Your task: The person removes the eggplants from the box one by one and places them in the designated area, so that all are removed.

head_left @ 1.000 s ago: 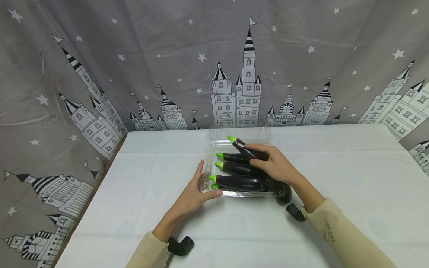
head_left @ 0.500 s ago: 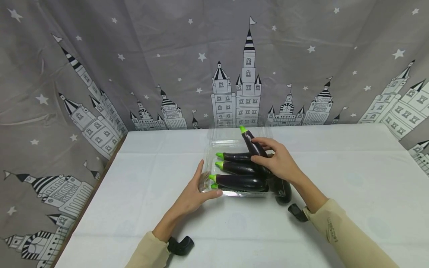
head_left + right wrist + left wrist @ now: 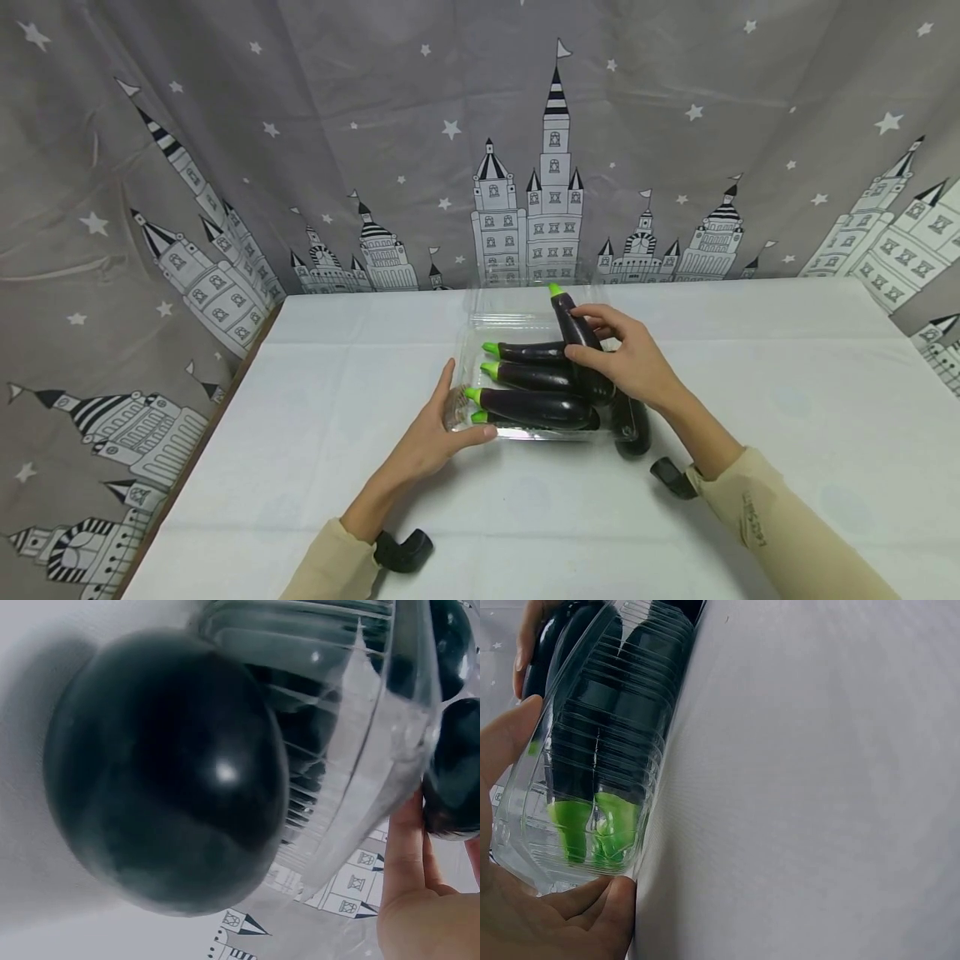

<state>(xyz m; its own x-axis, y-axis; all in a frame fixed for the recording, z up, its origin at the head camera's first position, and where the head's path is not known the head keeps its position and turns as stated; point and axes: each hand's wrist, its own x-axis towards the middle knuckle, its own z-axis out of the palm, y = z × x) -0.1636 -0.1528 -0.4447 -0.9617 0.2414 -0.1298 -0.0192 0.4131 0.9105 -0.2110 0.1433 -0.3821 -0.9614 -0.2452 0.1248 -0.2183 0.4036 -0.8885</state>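
A clear plastic clamshell container (image 3: 470, 333) stands at the table's back middle, its lid (image 3: 525, 302) folded open behind it. Several dark eggplants with green stem ends lie crosswise inside, such as the front eggplant (image 3: 536, 407). My left hand (image 3: 427, 442) holds the container's left front corner; in the left wrist view its thumb (image 3: 514, 739) reaches the rim and its fingers (image 3: 604, 919) bend at the end wall. Over the container's right side, my right hand (image 3: 633, 360) grips an eggplant (image 3: 572, 318) between thumb and fingers, slanting with its stem end toward the back.
Another eggplant (image 3: 632, 429) lies on the white tablecloth (image 3: 525, 517) just outside the container's right end; it looms large in the right wrist view. A grey castle-print curtain (image 3: 337, 125) hangs right behind the table and along its left edge.
My right hand has moved slightly right with its eggplant, which has turned from a leftward slant to point more toward the back. The left hand stays at the container's corner.
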